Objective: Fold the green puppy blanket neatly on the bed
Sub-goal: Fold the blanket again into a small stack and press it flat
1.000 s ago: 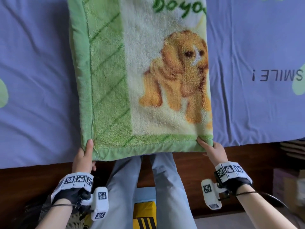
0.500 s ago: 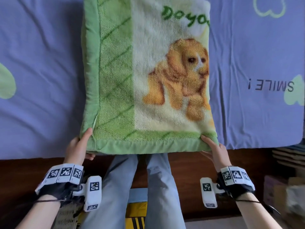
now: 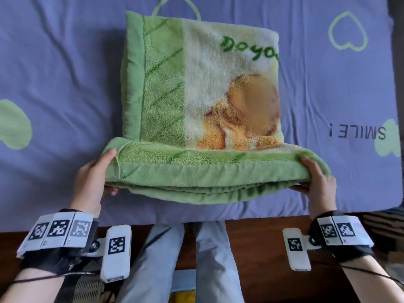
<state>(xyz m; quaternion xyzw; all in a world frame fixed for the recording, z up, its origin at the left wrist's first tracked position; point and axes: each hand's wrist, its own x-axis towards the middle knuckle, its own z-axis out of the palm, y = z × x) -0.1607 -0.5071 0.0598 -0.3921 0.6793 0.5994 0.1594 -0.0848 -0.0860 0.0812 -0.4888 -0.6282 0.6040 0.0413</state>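
Observation:
The green puppy blanket (image 3: 175, 88), plush with a cream panel, an orange puppy and green lettering, lies folded into a narrow stack on the purple bed sheet (image 3: 59, 84). Its near end is raised off the sheet and curls toward the far end, showing several layered edges underneath. My left hand (image 3: 94, 180) grips the near left corner, thumb on top and fingers below. My right hand (image 3: 317, 180) holds the near right corner the same way. Both wrists wear black bands with white marker tags.
The sheet carries green heart prints (image 3: 13, 125) and the word SMILE (image 3: 358, 132). The bed's near edge runs just below my hands, with a dark wooden frame (image 3: 258, 224) under it. My legs in pale trousers (image 3: 209, 259) stand against it.
Both hands have lifted the blanket's near edge from the bed's edge and carried it up and away from me, so the near end now bends over the puppy print.

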